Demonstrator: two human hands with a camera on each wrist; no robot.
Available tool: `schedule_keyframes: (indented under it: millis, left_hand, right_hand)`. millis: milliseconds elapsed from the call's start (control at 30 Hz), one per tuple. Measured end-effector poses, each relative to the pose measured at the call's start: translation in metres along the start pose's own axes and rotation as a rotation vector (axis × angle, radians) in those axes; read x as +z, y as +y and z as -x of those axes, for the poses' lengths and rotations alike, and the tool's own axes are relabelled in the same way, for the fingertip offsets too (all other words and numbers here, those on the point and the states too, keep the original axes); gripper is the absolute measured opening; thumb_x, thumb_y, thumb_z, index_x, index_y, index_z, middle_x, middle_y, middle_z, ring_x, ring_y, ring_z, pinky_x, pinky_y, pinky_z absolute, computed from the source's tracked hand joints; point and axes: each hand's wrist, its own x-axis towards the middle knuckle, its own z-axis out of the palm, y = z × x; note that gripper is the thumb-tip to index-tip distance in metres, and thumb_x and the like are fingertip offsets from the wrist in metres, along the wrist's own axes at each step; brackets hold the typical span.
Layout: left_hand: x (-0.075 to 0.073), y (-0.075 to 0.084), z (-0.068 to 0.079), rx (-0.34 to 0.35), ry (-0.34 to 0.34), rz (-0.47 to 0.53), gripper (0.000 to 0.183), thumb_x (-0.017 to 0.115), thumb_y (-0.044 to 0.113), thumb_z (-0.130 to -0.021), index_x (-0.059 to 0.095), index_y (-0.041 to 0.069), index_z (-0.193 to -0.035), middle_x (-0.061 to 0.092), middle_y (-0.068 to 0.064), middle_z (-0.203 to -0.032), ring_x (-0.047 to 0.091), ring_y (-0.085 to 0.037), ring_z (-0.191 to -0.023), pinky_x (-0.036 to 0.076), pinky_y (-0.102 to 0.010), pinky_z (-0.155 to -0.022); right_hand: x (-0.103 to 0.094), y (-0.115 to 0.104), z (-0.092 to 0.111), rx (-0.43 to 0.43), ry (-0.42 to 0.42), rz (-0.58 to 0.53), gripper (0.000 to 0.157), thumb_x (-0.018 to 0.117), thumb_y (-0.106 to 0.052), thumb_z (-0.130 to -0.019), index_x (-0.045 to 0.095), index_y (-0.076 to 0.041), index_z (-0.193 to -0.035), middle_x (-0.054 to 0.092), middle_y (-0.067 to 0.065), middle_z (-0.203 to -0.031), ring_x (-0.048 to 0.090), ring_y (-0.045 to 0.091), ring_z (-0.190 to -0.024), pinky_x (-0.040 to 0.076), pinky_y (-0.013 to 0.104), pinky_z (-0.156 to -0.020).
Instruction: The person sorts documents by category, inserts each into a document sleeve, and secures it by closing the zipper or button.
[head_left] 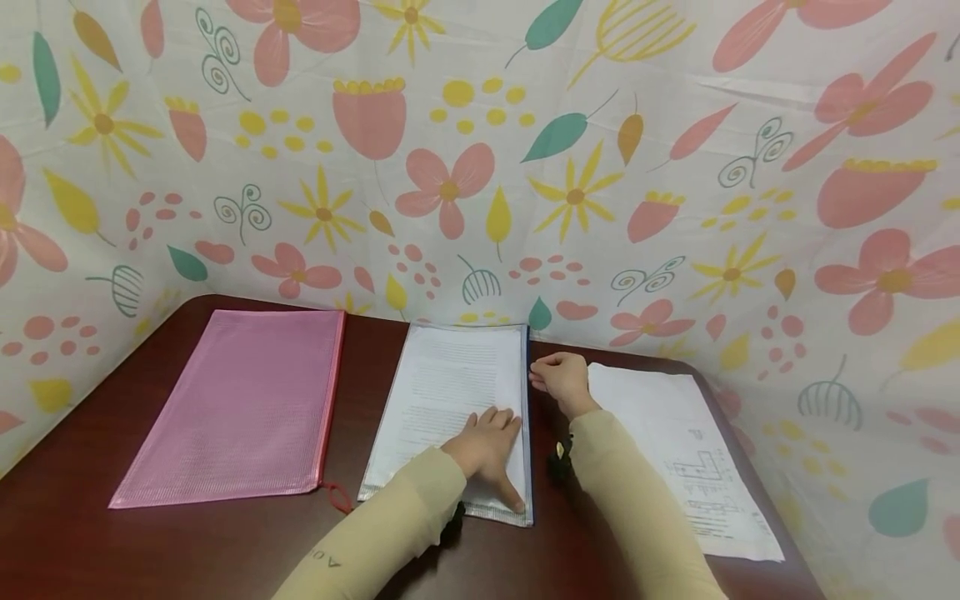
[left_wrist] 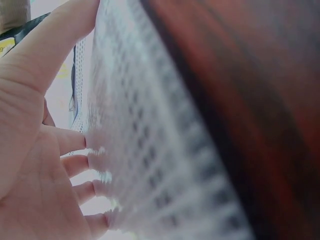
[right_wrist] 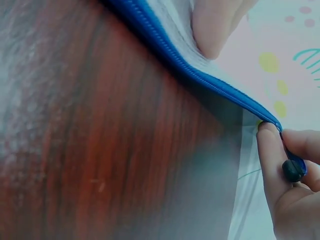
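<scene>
A transparent mesh zip pouch (head_left: 450, 392) with printed paper inside lies in the middle of the table. My left hand (head_left: 487, 446) rests on its lower right part, fingers spread and thumb near the bottom edge. Along the pouch's right side runs a blue zipper (right_wrist: 200, 77). My right hand (head_left: 562, 379) is beside the upper part of that side. In the right wrist view its thumb and fingers pinch the zipper pull (right_wrist: 293, 170), a blue cord with a dark end. The left wrist view shows the fingertips (left_wrist: 95, 190) touching the mesh surface.
On the left lies a pink mesh zip pouch (head_left: 240, 400) with a red zipper and a red pull loop (head_left: 340, 497). White sheets (head_left: 660, 417) with printed diagrams lie at the right, partly behind the right forearm. A flower-patterned curtain (head_left: 480, 167) borders the dark table (head_left: 225, 550).
</scene>
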Motion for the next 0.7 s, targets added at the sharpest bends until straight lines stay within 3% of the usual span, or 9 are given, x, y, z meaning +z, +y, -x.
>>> schedule_keyframes:
  millis: [300, 533, 700]
  left_hand:
    - [0.007, 0.000, 0.000, 0.013, 0.002, 0.018, 0.128, 0.080, 0.067, -0.053, 0.018, 0.013, -0.152, 0.016, -0.007, -0.159, 0.014, -0.030, -0.146, 0.014, -0.049, -0.117]
    - [0.008, 0.000, -0.001, 0.016, 0.017, 0.008, 0.128, 0.080, 0.068, -0.052, 0.020, 0.014, -0.151, 0.018, -0.006, -0.158, 0.016, -0.028, -0.146, 0.016, -0.048, -0.117]
    - [0.007, 0.000, 0.001, 0.015, 0.010, 0.016, 0.127, 0.080, 0.067, -0.052, 0.021, 0.014, -0.151, 0.017, -0.005, -0.158, 0.015, -0.028, -0.146, 0.016, -0.048, -0.117]
  right_hand:
    - [0.001, 0.000, -0.006, -0.023, 0.049, -0.023, 0.020, 0.062, -0.007, -0.089, 0.063, 0.007, -0.103, 0.064, 0.021, -0.100, 0.070, 0.024, -0.084, 0.058, 0.031, -0.074]
    - [0.001, -0.005, -0.007, -0.030, 0.066, -0.010, 0.019, 0.062, -0.009, -0.090, 0.065, 0.005, -0.102, 0.064, 0.018, -0.098, 0.069, 0.023, -0.084, 0.058, 0.028, -0.072]
    - [0.002, -0.010, -0.007, -0.047, 0.073, -0.037, 0.020, 0.060, -0.009, -0.091, 0.063, 0.006, -0.104, 0.062, 0.019, -0.103, 0.068, 0.031, -0.094, 0.056, 0.037, -0.082]
